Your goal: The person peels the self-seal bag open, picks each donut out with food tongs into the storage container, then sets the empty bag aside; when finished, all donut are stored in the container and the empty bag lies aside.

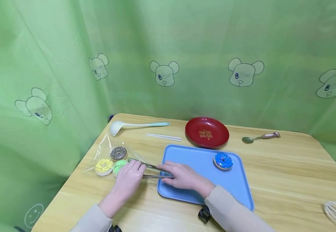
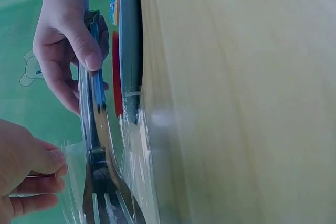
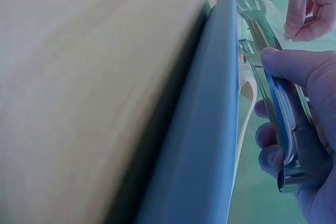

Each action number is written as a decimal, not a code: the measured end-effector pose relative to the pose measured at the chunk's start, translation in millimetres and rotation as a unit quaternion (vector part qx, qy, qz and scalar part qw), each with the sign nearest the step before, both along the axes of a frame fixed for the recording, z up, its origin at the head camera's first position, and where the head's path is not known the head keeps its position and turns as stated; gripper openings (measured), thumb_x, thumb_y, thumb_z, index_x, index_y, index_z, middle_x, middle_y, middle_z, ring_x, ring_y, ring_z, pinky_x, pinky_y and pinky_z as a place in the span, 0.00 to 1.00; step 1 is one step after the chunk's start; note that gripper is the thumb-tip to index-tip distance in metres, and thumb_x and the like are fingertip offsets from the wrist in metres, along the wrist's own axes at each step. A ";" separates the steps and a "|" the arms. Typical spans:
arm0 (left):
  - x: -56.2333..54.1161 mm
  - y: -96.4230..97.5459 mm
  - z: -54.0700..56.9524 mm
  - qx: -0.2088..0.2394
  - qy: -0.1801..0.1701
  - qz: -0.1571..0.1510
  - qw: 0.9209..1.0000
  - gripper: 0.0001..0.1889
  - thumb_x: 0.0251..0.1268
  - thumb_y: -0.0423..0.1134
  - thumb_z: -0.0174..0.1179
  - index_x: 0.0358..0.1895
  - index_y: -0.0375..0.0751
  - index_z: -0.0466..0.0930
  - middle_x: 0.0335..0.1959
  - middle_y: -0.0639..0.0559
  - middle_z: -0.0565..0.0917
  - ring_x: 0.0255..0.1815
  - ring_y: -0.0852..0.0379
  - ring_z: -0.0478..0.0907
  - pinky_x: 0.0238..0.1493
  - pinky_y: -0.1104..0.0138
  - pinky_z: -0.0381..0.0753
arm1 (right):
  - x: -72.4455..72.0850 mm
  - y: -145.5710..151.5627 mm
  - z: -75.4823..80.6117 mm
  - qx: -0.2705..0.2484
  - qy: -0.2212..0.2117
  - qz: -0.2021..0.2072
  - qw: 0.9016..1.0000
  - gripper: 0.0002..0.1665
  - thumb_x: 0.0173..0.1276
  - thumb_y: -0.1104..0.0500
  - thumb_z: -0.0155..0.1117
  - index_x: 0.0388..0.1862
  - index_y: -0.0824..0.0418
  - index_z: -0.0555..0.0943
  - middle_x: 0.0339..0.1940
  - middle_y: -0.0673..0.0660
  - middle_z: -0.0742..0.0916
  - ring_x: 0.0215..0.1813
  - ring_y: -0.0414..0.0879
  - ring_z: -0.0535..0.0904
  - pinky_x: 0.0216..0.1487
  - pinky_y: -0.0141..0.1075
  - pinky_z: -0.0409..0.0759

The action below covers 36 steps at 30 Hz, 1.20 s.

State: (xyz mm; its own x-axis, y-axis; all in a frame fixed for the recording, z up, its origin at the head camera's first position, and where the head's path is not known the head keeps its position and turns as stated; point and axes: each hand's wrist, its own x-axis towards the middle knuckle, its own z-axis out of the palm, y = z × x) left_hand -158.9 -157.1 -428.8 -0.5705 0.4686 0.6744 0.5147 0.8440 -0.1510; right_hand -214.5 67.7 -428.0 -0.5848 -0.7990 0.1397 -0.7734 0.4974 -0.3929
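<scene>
Where right-hand fingers [image 3: 271, 158] grip them, metal tongs [image 3: 283, 103] gleam.

Tongs [image 2: 90, 124] shiny metal, bag [image 1: 107, 150] clear glossy plas., tray [image 1: 192, 161] smooth plas.

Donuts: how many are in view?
4. The blue donut sits on the blue tray, toward its far right corner; the yellow donut, brown donut and green donut cluster left of the tray. The left hand partly covers the green one and could hide another.
</scene>
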 end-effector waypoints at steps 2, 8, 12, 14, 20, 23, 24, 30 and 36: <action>0.6 -1.0 0.5 0.002 -0.005 0.000 1.000 0.09 0.51 0.23 0.53 0.34 0.33 0.80 0.29 0.45 0.79 0.30 0.51 0.76 0.28 0.65 0.79 | 0.1 -0.3 -0.2 -0.004 0.001 0.001 1.000 0.28 0.65 0.51 0.62 0.63 0.53 0.71 0.42 0.50 0.80 0.34 0.42 0.74 0.33 0.29 0.74; 1.6 -4.6 2.3 0.016 -0.010 0.004 1.000 0.13 0.41 0.19 0.58 0.34 0.33 0.80 0.30 0.44 0.80 0.32 0.50 0.76 0.32 0.64 0.80 | -0.5 2.3 -3.2 -0.017 0.021 0.004 1.000 0.26 0.65 0.51 0.62 0.62 0.53 0.73 0.40 0.49 0.80 0.33 0.40 0.73 0.32 0.28 0.73; 0.8 -6.1 2.4 0.014 -0.007 0.008 1.000 0.15 0.38 0.18 0.59 0.34 0.33 0.80 0.30 0.44 0.80 0.30 0.51 0.76 0.29 0.65 0.80 | -0.7 7.5 -4.1 -0.022 0.023 -0.002 0.999 0.26 0.65 0.50 0.62 0.61 0.54 0.73 0.41 0.49 0.80 0.31 0.37 0.71 0.32 0.28 0.73; 0.1 -6.8 2.3 0.016 -0.007 0.005 1.000 0.15 0.37 0.18 0.59 0.33 0.32 0.80 0.29 0.44 0.80 0.29 0.51 0.76 0.27 0.66 0.79 | -0.7 10.8 -4.2 -0.024 0.020 -0.007 0.999 0.26 0.65 0.50 0.61 0.62 0.54 0.73 0.42 0.49 0.80 0.31 0.36 0.71 0.32 0.29 0.74; -2.4 -10.3 3.8 0.035 0.004 -0.001 0.999 0.17 0.32 0.16 0.57 0.32 0.32 0.80 0.28 0.44 0.80 0.27 0.51 0.76 0.27 0.66 0.80 | -0.2 22.2 -5.7 -0.031 0.025 -0.022 0.999 0.26 0.65 0.51 0.62 0.61 0.52 0.73 0.41 0.49 0.80 0.32 0.39 0.73 0.34 0.31 0.75; -3.4 -11.3 5.1 0.048 0.006 -0.005 0.999 0.17 0.32 0.15 0.57 0.32 0.32 0.80 0.28 0.43 0.80 0.28 0.50 0.77 0.29 0.66 0.81 | 1.4 26.4 -4.6 -0.033 0.024 -0.033 0.999 0.25 0.64 0.50 0.63 0.60 0.51 0.74 0.39 0.48 0.79 0.33 0.39 0.72 0.33 0.30 0.74; -3.4 -11.4 5.6 0.052 0.003 -0.005 0.999 0.17 0.33 0.15 0.57 0.32 0.32 0.80 0.28 0.43 0.81 0.29 0.50 0.77 0.29 0.66 0.81 | 2.0 27.5 -4.2 -0.032 0.023 -0.036 0.999 0.25 0.64 0.50 0.63 0.60 0.51 0.74 0.38 0.48 0.79 0.32 0.39 0.72 0.32 0.29 0.74; -4.2 -10.6 6.2 0.062 -0.013 -0.003 0.998 0.14 0.39 0.17 0.59 0.33 0.33 0.80 0.30 0.43 0.81 0.30 0.50 0.78 0.30 0.66 0.81 | 6.4 31.2 -2.0 -0.025 0.029 -0.057 0.998 0.26 0.63 0.49 0.64 0.60 0.52 0.74 0.36 0.48 0.77 0.31 0.37 0.70 0.29 0.27 0.72; -6.1 -11.7 5.3 0.063 -0.004 0.003 0.998 0.14 0.37 0.17 0.61 0.31 0.34 0.81 0.28 0.44 0.81 0.29 0.51 0.78 0.27 0.66 0.81 | 11.8 39.4 0.2 -0.027 0.023 -0.083 0.996 0.27 0.63 0.50 0.64 0.60 0.53 0.74 0.37 0.48 0.78 0.32 0.40 0.72 0.31 0.29 0.74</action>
